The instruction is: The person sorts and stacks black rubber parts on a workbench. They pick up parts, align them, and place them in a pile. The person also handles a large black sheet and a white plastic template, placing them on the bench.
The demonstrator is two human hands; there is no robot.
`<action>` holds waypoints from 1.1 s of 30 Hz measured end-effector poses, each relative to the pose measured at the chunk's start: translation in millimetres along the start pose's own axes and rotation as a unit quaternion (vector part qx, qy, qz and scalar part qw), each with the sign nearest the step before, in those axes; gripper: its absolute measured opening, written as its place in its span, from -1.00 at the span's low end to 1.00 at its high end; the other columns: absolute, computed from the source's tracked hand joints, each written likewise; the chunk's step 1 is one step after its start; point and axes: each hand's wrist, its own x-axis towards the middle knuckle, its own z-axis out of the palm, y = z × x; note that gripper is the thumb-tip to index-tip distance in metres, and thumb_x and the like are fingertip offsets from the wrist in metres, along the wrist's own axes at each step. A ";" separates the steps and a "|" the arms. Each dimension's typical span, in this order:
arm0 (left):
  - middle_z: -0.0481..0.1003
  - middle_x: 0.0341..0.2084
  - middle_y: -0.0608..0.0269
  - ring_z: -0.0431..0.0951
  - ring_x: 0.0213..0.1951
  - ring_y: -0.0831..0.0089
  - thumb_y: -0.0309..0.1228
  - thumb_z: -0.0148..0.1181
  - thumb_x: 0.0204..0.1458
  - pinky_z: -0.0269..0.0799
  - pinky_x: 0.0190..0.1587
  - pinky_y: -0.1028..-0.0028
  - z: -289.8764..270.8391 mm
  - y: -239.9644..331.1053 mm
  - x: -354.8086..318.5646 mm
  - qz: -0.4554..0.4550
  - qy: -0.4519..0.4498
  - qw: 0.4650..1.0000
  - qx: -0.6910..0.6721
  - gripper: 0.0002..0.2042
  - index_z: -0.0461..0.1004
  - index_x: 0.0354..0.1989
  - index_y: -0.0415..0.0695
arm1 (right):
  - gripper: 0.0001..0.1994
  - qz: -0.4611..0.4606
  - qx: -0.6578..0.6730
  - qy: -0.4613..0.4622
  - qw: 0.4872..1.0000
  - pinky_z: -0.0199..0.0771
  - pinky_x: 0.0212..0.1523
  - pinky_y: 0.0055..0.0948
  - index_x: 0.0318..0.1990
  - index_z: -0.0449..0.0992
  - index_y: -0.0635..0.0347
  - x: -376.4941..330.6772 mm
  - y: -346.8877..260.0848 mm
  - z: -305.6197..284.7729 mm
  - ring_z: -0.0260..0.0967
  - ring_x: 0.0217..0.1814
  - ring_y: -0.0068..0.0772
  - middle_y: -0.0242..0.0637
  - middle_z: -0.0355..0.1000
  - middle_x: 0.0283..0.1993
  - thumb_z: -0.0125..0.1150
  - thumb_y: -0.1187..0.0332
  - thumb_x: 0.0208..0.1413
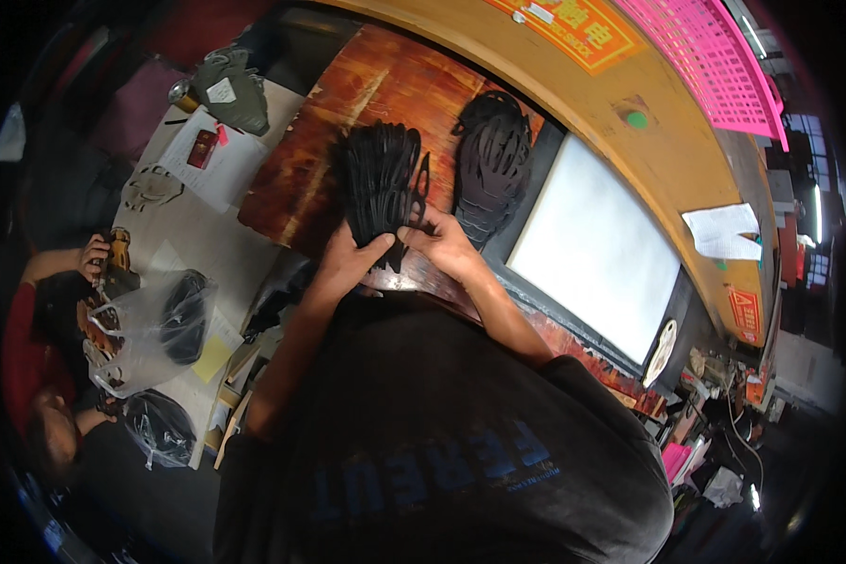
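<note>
A stack of black cut-out strappy pieces (pixel 378 174) lies on a reddish-brown wooden board (pixel 371 80) in front of me. My left hand (pixel 348 258) grips the near end of this stack, thumb on top. My right hand (pixel 442 240) pinches the same near end from the right side. A second pile of dark cut-out pieces (pixel 491 164) rests just to the right on the board, apart from both hands. My dark shirt hides the near part of the bench.
A white panel (pixel 597 244) lies right of the board. Papers and a red box (pixel 202 148) sit on the grey table at left. Another person (pixel 47 376) at far left holds something beside clear plastic bags (pixel 150 329). A pink mesh basket (pixel 714 56) hangs above.
</note>
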 end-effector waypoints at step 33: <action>0.11 0.45 -0.44 0.23 0.45 -0.20 0.13 0.37 0.01 0.19 0.47 0.16 9.4 8.0 -7.9 -0.012 0.228 0.967 0.118 0.05 0.10 0.46 -0.47 | -0.46 0.111 0.241 0.028 0.964 0.59 0.18 -0.16 0.18 0.52 0.40 22.0 0.1 -21.8 0.55 0.11 -0.16 -0.13 0.56 0.11 0.43 0.37 0.03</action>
